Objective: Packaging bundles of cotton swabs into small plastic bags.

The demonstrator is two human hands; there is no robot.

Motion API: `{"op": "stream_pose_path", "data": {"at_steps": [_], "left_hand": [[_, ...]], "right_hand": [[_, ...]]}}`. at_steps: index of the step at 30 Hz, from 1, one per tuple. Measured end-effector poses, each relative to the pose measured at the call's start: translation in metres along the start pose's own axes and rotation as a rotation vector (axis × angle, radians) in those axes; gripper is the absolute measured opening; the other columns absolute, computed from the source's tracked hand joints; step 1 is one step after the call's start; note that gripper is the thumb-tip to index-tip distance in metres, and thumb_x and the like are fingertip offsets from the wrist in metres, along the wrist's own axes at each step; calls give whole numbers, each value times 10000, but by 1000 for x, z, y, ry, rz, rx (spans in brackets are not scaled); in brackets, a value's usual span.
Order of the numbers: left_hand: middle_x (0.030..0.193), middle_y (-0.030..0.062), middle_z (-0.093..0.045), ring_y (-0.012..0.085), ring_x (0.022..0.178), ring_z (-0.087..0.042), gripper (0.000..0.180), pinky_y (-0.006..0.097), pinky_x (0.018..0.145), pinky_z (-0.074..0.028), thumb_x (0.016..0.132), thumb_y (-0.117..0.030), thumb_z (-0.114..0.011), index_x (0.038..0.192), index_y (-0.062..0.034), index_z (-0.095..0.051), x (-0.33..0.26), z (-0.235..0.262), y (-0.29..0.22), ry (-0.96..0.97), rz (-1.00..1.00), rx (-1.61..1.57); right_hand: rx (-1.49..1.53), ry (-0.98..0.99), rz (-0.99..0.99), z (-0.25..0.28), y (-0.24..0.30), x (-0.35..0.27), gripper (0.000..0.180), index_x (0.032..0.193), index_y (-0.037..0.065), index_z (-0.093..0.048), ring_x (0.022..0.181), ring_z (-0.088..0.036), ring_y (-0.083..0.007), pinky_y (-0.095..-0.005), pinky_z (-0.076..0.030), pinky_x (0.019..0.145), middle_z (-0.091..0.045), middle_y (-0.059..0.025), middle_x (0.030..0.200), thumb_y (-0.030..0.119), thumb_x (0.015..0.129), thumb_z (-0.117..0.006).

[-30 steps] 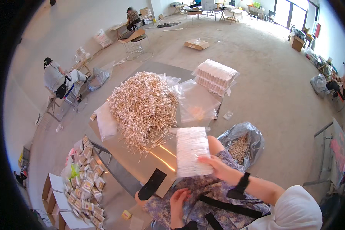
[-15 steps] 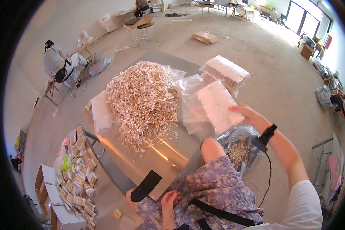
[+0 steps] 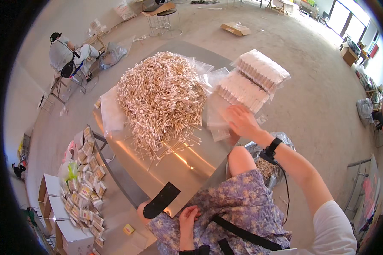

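My right hand (image 3: 242,121) lies over clear plastic bags (image 3: 219,123) at the table's right side, fingers stretched out and touching them; their tips are partly blurred. Just beyond it, a white pack of cotton swabs (image 3: 244,94) rests against a second, similar pack (image 3: 263,69). A large heap of loose cotton swabs with wooden sticks (image 3: 161,102) covers the middle of the metal table (image 3: 174,170). On my lap, my left hand (image 3: 188,217) rests with its fingers curled in and nothing visible in them.
Small boxed packs (image 3: 87,187) are piled at the lower left beside open white cartons (image 3: 74,236). A black strip (image 3: 161,199) lies at the table's near edge. Right of my knee stands a grey bag with swabs (image 3: 268,165). Another person (image 3: 70,59) sits at the far left.
The white pack that my right hand held has been set down beside the other pack and let go. My right hand has moved left onto the plastic bags. The left hand stays on my lap.
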State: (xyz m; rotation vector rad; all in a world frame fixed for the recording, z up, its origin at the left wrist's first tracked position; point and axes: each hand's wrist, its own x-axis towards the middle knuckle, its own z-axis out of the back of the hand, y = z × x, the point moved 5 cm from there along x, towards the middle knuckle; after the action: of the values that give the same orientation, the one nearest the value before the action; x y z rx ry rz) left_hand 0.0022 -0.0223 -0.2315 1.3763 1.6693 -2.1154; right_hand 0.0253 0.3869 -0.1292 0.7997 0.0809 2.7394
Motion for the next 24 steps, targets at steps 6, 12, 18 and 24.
{"op": "stream_pose_path", "data": {"at_steps": [6,12,18,24], "left_hand": [[1018,74,-675,145,847,-640,274,271,695,-462,890,-207,-655,1096,-28,-633,-2,-3,1,54,-12,12],[1026,93,-677,158,855,-642,275,281,713,-474,899,-187,-634,1116,-19,-621,-10,-1,-6,15,-15,16],[1031,100,-677,161,865,-645,261,287,712,-483,909,-158,-618,1118,0,-614,-5,-4,-5,53,-36,5],[1006,52,-691,126,841,-657,238,232,687,-450,895,-152,-628,1093,-19,-618,-4,-5,-6,65,-32,13]], "right_hand": [[-188,197,-88,-42,-4,-1,224,982,50,-579,1091,-547,-271,-403,-439,895,-594,-118,1085,79,762,-548],[116,238,-538,-38,-39,14,124,762,19,-596,769,-655,-267,-378,-512,644,-646,-132,783,105,830,-540],[876,-26,-765,-37,-65,18,225,1025,16,-681,878,-637,-145,-339,-531,650,-685,-69,973,186,933,-566],[1248,-256,-680,2,-36,52,290,1177,30,-638,1046,-597,-140,-265,-464,890,-655,-63,1141,202,955,-565]]}}
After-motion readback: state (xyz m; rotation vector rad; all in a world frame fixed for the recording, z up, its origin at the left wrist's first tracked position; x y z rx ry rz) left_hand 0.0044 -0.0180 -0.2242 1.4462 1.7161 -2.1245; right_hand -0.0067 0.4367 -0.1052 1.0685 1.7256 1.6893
